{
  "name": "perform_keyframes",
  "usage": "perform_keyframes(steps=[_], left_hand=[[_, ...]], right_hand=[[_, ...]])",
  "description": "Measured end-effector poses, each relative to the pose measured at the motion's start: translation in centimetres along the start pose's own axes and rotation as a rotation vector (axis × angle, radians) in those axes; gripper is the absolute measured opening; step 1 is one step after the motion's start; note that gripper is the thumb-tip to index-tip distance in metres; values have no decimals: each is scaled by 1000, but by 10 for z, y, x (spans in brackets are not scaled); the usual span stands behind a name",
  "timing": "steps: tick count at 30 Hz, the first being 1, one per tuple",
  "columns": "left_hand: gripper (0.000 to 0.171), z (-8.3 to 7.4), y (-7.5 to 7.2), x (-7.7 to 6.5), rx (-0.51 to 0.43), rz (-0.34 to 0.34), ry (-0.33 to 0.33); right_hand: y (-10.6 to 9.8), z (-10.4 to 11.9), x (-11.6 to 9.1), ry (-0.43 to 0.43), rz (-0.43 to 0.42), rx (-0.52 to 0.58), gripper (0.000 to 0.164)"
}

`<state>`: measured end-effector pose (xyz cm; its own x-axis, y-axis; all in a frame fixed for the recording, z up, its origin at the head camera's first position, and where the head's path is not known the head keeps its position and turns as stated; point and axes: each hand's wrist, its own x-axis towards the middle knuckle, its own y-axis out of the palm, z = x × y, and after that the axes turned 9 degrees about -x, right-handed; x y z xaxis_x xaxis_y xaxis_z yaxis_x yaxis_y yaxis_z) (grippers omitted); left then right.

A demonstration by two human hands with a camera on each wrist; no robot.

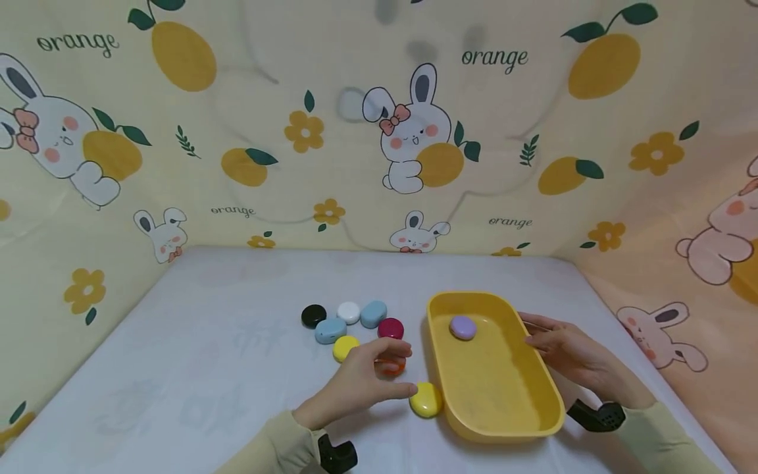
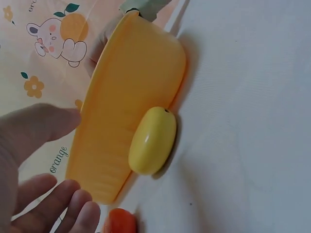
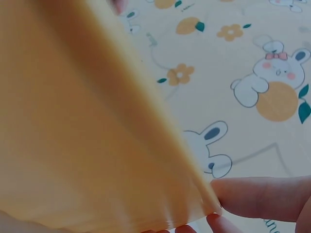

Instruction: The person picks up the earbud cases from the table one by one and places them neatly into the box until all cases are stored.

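A yellow plastic tray (image 1: 494, 382) lies on the table, with a smooth lilac rounded piece (image 1: 463, 327) inside near its far left corner. My right hand (image 1: 583, 362) holds the tray's right side, the thumb (image 3: 262, 196) at the rim. Left of the tray, my left hand (image 1: 367, 376) is spread with nothing in its grasp. Below its thumb tip, against the tray's left wall, rests a glossy yellow piece (image 1: 426, 400); the left wrist view shows a small dark hole in its end. An orange-red piece (image 1: 395, 367) is partly hidden behind the left fingers.
Beyond my left hand lie more rounded pieces: a black one (image 1: 314, 316), a white one (image 1: 349, 313), light blue ones (image 1: 330, 330), a crimson one (image 1: 391, 328) and another yellow one (image 1: 345, 349). A printed cloth (image 1: 355, 164) hangs behind the white table (image 1: 195, 368).
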<state>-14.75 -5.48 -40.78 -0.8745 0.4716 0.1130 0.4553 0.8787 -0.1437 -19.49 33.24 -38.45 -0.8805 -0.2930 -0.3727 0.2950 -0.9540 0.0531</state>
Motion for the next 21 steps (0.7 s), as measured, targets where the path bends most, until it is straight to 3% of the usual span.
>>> perform_keyframes(steps=[7,16,21], left_hand=[[59,6,4,1,8,49,-16],[58,15,9,0,6,107,19],[56,13,10,2,15,117,24]], right_hand=[[-1,0,2,-2,1,-72,73],[-2,-5,-1,-28,40,-5,64],[-3,3,-2,-24,52,-3,64]])
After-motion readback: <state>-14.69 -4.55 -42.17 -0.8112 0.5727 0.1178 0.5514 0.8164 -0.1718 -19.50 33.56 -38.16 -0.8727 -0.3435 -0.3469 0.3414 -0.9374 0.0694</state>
